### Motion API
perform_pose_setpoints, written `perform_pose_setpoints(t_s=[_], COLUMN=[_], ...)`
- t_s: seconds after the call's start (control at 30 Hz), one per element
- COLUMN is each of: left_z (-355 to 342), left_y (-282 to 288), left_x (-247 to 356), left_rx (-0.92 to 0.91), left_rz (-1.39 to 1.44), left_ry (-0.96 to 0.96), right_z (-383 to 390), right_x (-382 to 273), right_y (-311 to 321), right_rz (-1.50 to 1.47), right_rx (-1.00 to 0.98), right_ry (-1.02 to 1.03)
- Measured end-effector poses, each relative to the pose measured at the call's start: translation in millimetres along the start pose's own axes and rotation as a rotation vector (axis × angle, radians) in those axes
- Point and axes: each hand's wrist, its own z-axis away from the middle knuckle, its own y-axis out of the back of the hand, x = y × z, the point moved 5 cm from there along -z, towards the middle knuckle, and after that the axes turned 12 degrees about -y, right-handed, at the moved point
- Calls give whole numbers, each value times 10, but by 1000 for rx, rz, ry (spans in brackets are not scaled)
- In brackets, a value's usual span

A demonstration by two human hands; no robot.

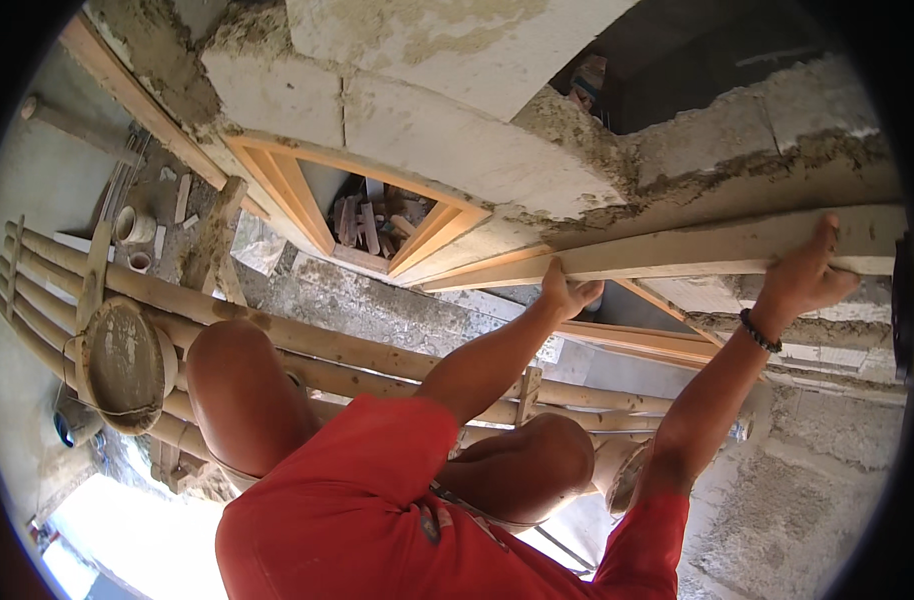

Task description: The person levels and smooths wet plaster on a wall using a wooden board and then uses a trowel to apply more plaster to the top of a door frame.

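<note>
A long, pale wooden board (667,250) runs along the underside of the block wall, from the middle of the view to the right edge. My left hand (567,292) is closed at the board's lower edge, thumb up against its face. Farther right, my right hand (805,272) grips the same board, with a finger reaching up over the face and a dark beaded bracelet on the wrist. Parts of the fingers of both hands are hidden behind the wood. Above the board, rough mortar (757,165) lines the block wall (417,125).
Bamboo poles (367,375) form a scaffold under my bent legs. A mortar-crusted bucket (127,365) stands on it at left; another bucket (625,475) is near my right arm. A wooden window frame (287,200) sits in the wall. Below left lie debris and a pale bucket (134,225).
</note>
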Motion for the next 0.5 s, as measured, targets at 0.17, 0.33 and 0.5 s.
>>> perform_pose_setpoints(t_s=[0.17, 0.33, 0.5], left_z=[-139, -6, 89], left_y=[-117, -104, -101], left_x=[-27, 2, 129], left_rx=[179, 142, 183], left_rz=[-71, -151, -183], left_ry=[-219, -191, -219], right_z=[8, 71, 106], right_x=[4, -65, -130], right_y=[7, 32, -21], right_rz=[49, 39, -27], right_rx=[1, 89, -48], right_ry=[-16, -5, -15])
